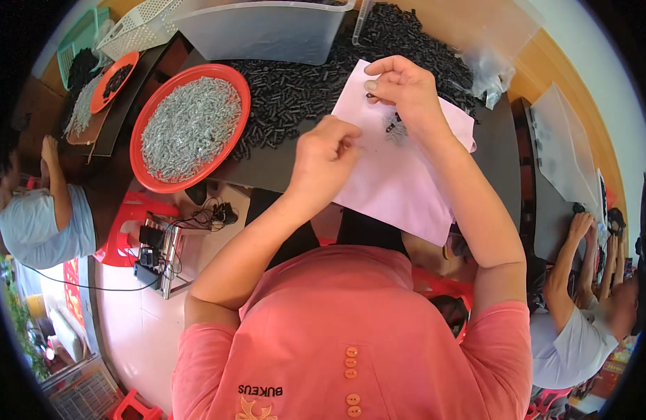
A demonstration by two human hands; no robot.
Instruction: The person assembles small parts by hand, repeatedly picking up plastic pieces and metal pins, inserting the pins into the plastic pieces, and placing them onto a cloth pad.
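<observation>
My right hand (405,87) is raised over a pale pink sheet (400,185), thumb and forefinger pinched together on a small black plastic part (370,96). Lower and to the left, my left hand (325,152) has its fingers curled in; whatever it holds, if anything, is hidden. The pink sheet lies on the dark table (274,164) and hangs over its near edge. On the sheet, partly behind my right wrist, is a little pile of silver screw-like pieces (396,133) with a few black parts beside it.
A red round tray (247,105) heaped with silver pieces stands left. Behind it, a mound of small black parts (288,91) spreads toward a clear plastic bin (267,35). People sit at tables to the left (46,217) and right (571,336). Cables (214,215) hang below the table.
</observation>
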